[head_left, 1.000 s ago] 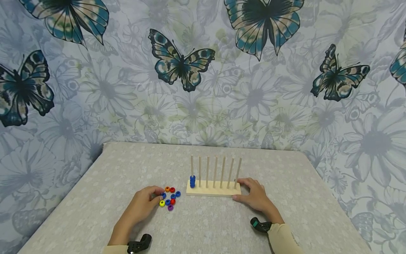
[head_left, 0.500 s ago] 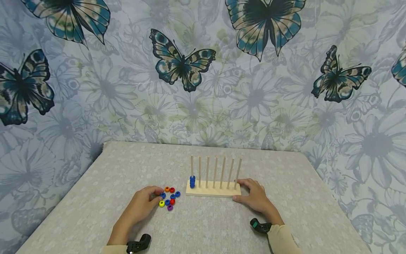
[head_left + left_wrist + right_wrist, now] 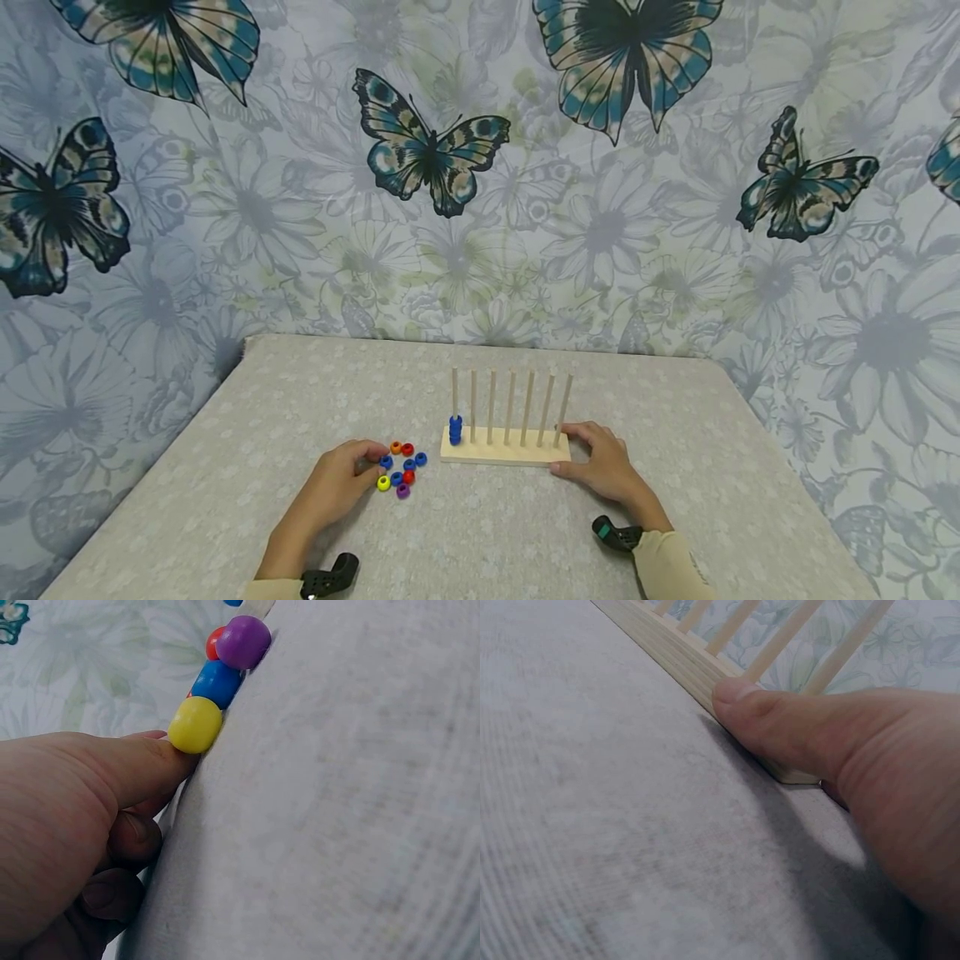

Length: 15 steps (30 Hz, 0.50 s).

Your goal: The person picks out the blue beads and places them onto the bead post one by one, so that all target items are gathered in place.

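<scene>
My left hand (image 3: 337,483) pinches a blue bead (image 3: 386,461) between thumb and forefinger, at the near-left side of a loose group of beads. In the left wrist view a yellow bead (image 3: 195,725) sits right at the thumb tip and hides the pinched one; the other fingers are curled under. My right hand (image 3: 603,462) grips the right end of a wooden peg stand (image 3: 502,452), thumb on its front edge and fingers behind. Several upright pegs rise from the base. Blue beads (image 3: 455,431) are stacked on the leftmost peg; the other pegs are bare.
Between the left hand and the stand lie several loose beads: an orange bead (image 3: 396,447), red beads, more blue ones and a purple bead (image 3: 402,491). A pale patterned cloth (image 3: 480,533) covers the table. Behind it hangs a butterfly-printed backdrop (image 3: 480,250).
</scene>
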### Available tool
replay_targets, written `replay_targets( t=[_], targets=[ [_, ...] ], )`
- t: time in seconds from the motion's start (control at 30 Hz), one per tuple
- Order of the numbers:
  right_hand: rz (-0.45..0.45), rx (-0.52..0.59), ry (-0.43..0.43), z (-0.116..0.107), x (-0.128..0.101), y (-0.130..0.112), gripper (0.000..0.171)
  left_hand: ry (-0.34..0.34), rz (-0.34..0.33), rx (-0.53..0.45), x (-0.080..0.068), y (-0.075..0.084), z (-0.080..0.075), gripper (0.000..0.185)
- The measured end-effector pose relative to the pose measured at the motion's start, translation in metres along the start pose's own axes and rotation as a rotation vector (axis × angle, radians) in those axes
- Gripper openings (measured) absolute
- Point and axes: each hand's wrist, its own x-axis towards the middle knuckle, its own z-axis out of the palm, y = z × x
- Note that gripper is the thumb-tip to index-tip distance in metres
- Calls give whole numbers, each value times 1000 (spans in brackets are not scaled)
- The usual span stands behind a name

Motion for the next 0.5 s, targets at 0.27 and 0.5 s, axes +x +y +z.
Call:
replay_targets(
  t=[0.27, 0.5],
  targets=[
    [-11, 0, 12, 0, 0, -1, 73, 2, -9, -5, -1, 2, -1, 21],
    [-17, -11, 24, 0, -1, 0, 73, 5, -11, -16, -2, 3, 0, 20]
  ],
)
